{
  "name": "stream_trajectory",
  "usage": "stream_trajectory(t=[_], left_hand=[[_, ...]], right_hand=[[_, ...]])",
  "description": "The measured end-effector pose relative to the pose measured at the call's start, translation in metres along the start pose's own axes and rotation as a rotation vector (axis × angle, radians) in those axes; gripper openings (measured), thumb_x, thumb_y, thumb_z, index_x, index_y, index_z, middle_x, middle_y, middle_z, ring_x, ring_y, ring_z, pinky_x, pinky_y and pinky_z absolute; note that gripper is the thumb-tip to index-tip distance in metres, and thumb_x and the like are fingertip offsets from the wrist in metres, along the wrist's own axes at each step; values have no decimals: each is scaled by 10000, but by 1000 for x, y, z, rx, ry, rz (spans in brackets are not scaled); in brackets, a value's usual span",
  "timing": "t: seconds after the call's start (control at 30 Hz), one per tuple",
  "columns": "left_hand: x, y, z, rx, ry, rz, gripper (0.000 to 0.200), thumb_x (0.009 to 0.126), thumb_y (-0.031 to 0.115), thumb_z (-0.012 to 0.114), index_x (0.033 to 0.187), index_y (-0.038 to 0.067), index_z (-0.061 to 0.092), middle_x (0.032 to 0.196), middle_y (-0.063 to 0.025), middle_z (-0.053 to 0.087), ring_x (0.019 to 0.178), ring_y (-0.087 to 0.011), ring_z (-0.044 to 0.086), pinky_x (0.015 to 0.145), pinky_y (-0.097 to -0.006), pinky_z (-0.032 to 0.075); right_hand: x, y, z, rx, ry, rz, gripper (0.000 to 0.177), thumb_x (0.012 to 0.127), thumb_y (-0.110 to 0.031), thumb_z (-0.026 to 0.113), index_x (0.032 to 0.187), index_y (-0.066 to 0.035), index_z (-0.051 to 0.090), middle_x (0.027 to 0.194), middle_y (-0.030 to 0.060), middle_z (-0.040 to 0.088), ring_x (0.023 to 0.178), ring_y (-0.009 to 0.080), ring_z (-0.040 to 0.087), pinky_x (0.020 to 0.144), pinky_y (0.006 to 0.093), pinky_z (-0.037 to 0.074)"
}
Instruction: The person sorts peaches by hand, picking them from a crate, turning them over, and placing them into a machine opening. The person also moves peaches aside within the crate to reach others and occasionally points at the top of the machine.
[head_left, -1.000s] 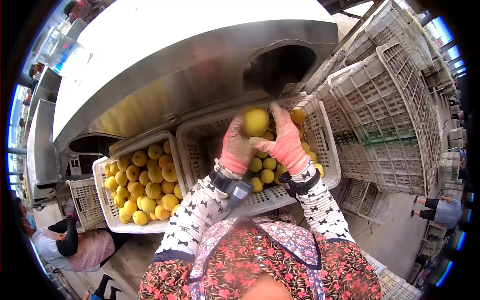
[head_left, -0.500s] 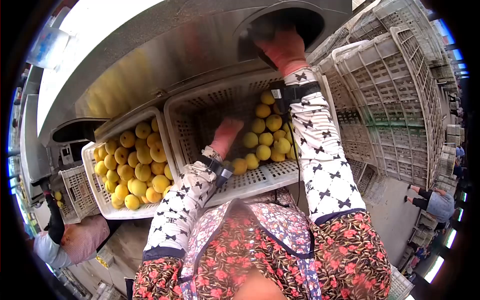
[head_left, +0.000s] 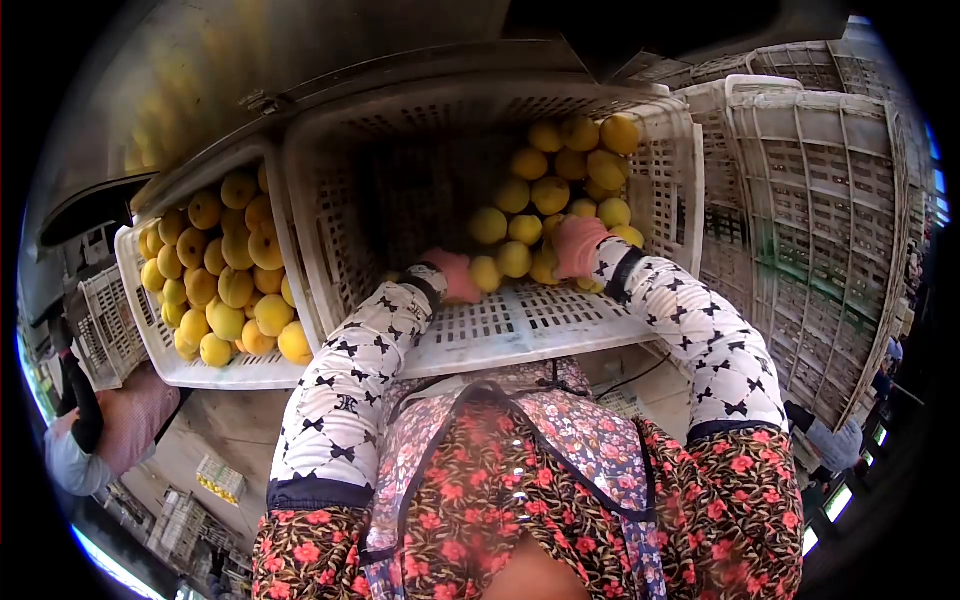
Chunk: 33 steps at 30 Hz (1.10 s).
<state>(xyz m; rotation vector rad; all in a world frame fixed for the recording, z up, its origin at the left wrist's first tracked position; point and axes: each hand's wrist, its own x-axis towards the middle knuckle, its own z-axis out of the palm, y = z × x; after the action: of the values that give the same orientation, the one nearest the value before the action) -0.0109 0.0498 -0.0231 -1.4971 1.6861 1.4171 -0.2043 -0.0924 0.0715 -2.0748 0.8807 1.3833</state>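
A large white plastic crate [head_left: 560, 335] stands in front of me, with yellow peaches [head_left: 550, 195] gathered in its right half. My right hand [head_left: 577, 247], in a pink glove, reaches down among the peaches near the front wall. My left hand [head_left: 457, 277], gloved the same way, is low inside the front wall, right beside the leftmost peach [head_left: 486, 273]. The fingers of both hands point down and are hidden, so I cannot tell what they grip. The dark left half of the crate shows bare perforated walls.
A second white crate [head_left: 205, 376], heaped with yellow peaches, stands to the left. Behind the crates runs a metal machine [head_left: 330, 40] with a dark opening [head_left: 90, 210]. Stacked crates [head_left: 815, 220] rise on the right. Another person [head_left: 110, 420] is at the far left.
My right hand has come down from the round opening in the machine to the peaches in the crate. My left hand has shifted toward the front wall. The view has moved closer.
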Motion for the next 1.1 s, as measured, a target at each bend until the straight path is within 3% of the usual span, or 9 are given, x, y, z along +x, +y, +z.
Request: stream_trajectory(t=[0.13,0.27,0.37,0.43,0.5,0.67,0.87,0.93,1.1], left_hand=[[-7,-2,-13,29,-67,11,859,645,667,678,1269,84,582,1239,-152,633,1086,-338,624,944,-403,493],[-29,-15,-28,-1698,73,281,588,863,487,646,1249,48,582,1176,-141,652,1088,-313,626,947,-416,504],[-69,22,-84,-2123,-80,594,475,943,378,592,1250,15,568,1176,-134,645,1112,-288,614,967,-437,495],[-67,45,-97,-1663,368,718,509,939,394,592,1262,3,552,1213,-148,626,1128,-306,603,972,-468,487],[-79,58,-116,-2330,-169,924,529,941,397,584,1279,-5,532,1241,-164,607,1138,-336,591,984,-500,472],[-91,73,-145,-2225,83,1019,517,931,400,596,1282,26,534,1266,-165,591,1173,-339,559,1033,-500,425],[-94,68,-154,-2078,446,1048,469,903,315,629,1256,19,542,1279,-149,583,1228,-330,519,1075,-485,383],[-103,72,-159,-2322,286,1107,454,891,270,635,1256,17,543,1288,-146,577,1238,-324,511,1083,-480,377],[-98,73,-169,-2129,309,1243,429,897,189,576,1284,10,529,1322,-135,559,1247,-300,508,1097,-447,377]], right_hand=[[32,-9,21,30,73,-59,603,654,-329,778,1145,-8,635,1050,185,673,998,344,654,800,411,540],[-32,19,-11,610,451,-165,777,623,-374,820,1260,-12,561,1210,215,569,1159,359,561,953,401,480],[-74,17,-21,815,847,-319,841,630,-367,853,1319,-15,522,1245,206,545,1180,350,543,997,389,453],[-92,4,-20,936,1117,-438,819,666,-359,845,1317,13,514,1282,207,535,1179,360,538,1003,387,452],[-118,-12,-28,1272,1262,-496,855,631,-308,877,1318,33,502,1258,207,547,1155,350,546,1001,389,452],[-128,6,-82,1025,1740,-158,767,612,-237,883,1250,20,545,1179,195,572,1104,351,555,967,433,460],[-113,27,-214,454,1345,177,710,700,-214,832,1281,44,514,1127,234,603,1043,384,587,918,431,492],[-99,35,-179,581,2017,-5,743,714,-208,828,1323,41,483,1141,249,590,1064,381,587,924,436,494],[-95,-28,-90,1344,1469,-447,993,685,-471,858,1412,19,394,1361,236,496,1278,316,482,1073,384,382]])
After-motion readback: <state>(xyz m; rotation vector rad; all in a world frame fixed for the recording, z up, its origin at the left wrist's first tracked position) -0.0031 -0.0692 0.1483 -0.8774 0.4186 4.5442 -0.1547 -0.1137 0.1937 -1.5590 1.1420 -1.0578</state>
